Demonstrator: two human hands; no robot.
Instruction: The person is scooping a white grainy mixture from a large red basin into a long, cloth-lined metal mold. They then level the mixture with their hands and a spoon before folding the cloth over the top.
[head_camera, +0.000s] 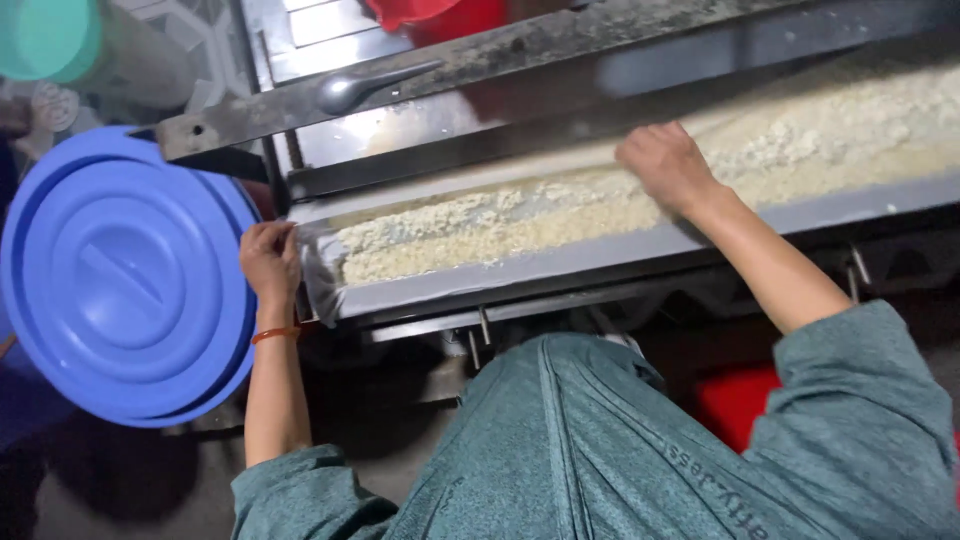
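Left hand (268, 258) pinches plastic liner (318, 270) at tray (600, 262) end, 9 o'clock. Right hand (668, 165), loosely curled, empty, presses crumbly mass (480, 225).

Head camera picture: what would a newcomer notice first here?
A long metal tray of pale crumbly mash runs across the middle. The right hand rests in the mash and the left hand grips the tray's left end. A big blue round lid stands at the left.
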